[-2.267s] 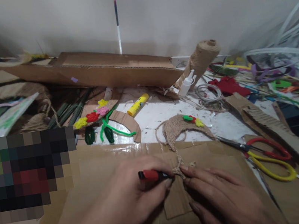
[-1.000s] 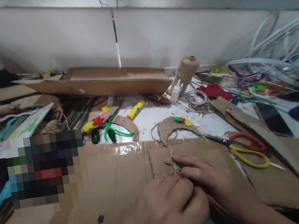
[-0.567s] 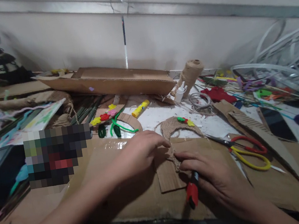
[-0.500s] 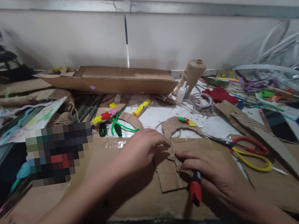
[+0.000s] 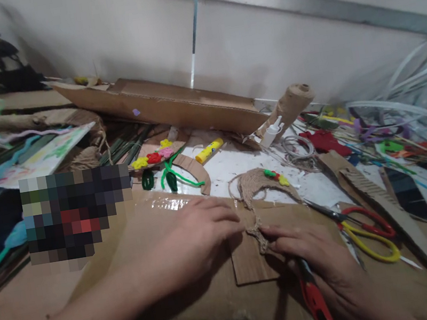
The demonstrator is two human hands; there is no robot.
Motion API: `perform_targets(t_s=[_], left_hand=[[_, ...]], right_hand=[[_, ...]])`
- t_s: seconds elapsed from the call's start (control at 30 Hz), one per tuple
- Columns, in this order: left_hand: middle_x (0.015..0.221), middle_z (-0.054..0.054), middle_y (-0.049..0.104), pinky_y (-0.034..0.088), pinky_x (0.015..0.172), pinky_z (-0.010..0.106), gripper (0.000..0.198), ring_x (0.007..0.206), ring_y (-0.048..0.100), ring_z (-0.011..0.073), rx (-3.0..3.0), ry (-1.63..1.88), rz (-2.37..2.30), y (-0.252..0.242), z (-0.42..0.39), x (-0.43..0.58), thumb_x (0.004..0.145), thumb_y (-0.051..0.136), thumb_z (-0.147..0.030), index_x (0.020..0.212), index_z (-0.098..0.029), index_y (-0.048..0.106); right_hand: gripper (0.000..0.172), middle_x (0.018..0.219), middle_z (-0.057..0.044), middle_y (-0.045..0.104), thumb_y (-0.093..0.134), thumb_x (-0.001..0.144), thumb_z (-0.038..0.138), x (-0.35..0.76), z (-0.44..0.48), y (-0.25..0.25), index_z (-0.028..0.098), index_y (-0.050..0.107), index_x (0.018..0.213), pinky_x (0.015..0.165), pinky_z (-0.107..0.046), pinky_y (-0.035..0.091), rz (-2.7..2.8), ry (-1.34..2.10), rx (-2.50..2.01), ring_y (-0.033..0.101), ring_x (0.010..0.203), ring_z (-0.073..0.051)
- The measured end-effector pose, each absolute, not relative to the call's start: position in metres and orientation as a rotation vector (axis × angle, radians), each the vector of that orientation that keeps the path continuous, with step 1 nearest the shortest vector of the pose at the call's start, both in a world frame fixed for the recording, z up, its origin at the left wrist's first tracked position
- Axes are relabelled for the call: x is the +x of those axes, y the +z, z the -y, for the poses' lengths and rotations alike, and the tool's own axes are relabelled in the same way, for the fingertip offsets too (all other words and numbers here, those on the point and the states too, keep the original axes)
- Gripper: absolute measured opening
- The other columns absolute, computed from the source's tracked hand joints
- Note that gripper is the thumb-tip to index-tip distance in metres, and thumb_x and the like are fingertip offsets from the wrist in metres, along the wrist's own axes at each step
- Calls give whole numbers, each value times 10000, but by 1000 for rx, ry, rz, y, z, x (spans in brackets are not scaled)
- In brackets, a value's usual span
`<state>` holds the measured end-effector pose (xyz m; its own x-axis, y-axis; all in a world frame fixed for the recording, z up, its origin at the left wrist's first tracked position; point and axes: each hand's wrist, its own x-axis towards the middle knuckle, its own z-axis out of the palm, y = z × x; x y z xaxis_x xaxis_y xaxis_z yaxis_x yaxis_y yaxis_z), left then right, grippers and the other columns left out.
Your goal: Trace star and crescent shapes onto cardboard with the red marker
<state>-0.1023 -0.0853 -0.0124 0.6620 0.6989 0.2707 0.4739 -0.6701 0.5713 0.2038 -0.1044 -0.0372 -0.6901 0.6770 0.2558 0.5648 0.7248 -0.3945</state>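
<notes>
A small piece of braided twine (image 5: pixel 258 234) lies over a square of brown cardboard (image 5: pixel 250 265), joined to a twine-wrapped crescent (image 5: pixel 252 183) that bears green, red and yellow flowers. My left hand (image 5: pixel 204 231) comes in from the left, its thumb and fingertips closed at the twine piece's left edge. On the other side, my right hand (image 5: pixel 317 251) pinches the same piece between its fingertips. A red-and-black stick-shaped tool (image 5: pixel 315 295) is tucked under that hand's fingers, pointing towards me; its exact kind is unclear.
Scissors (image 5: pixel 354 229) with red and yellow handles lie right of my right hand, beside a torn cardboard strip (image 5: pixel 393 218). Behind stand a yellow glue stick (image 5: pixel 209 150), a white glue bottle (image 5: pixel 272 132) and a twine roll (image 5: pixel 292 104). A pixelated patch covers the left.
The view has shifted slightly. The tool in my right hand has swung down and to the right. My left fingers have come lower along the twine piece, and both hands remain at it.
</notes>
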Motion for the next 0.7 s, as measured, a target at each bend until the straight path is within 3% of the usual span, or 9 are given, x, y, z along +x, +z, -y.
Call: perform_targets(t_s=[0.2, 0.33, 0.47, 0.53, 0.63, 0.7], left_hand=[[1184, 99, 745, 537, 936, 401, 349, 1065, 675, 275, 2513, 498, -1036, -18, 114, -95, 954, 670, -121, 1299, -164, 702], [1226, 95, 752, 530, 948, 413, 390, 1078, 675, 278, 2606, 517, -1049, -29, 119, -91, 1001, 649, -181, 1391, -161, 649], [1121, 79, 764, 523, 874, 395, 328, 1023, 681, 267, 2699, 632, -1037, -47, 118, -89, 1053, 634, -294, 1351, -161, 662], [1125, 71, 763, 513, 908, 391, 308, 1034, 672, 259, 2743, 686, -1034, -57, 118, -88, 1062, 623, -316, 1331, -174, 672], [1134, 40, 757, 485, 995, 370, 273, 1060, 645, 232, 2752, 672, -1104, -66, 121, -86, 1078, 584, -292, 1323, -220, 679], [1044, 21, 737, 489, 943, 356, 232, 991, 625, 216, 2754, 692, -1123, -68, 123, -84, 1086, 560, -293, 1262, -227, 695]], right_hand=[[339, 1354, -48, 803, 566, 1058, 200, 212, 105, -55, 353, 685, 1336, 981, -427, 678, 2517, 307, -966, 796, 1192, -270], [436, 1408, -61, 778, 548, 1021, 145, 218, 105, -55, 324, 630, 1409, 1043, -441, 648, 2627, 346, -902, 775, 1243, -263], [471, 1427, -92, 765, 503, 971, 83, 219, 103, -53, 283, 607, 1384, 1092, -435, 617, 2697, 366, -888, 755, 1279, -245], [486, 1405, -94, 777, 490, 956, 62, 220, 102, -56, 273, 596, 1381, 1114, -406, 601, 2692, 348, -862, 755, 1276, -226], [417, 1371, -89, 796, 489, 998, 101, 223, 101, -60, 260, 610, 1365, 1141, -356, 576, 2709, 325, -806, 763, 1262, -206], [343, 1362, -96, 800, 475, 1056, 159, 226, 101, -62, 239, 625, 1354, 1164, -340, 555, 2729, 305, -769, 757, 1271, -204]])
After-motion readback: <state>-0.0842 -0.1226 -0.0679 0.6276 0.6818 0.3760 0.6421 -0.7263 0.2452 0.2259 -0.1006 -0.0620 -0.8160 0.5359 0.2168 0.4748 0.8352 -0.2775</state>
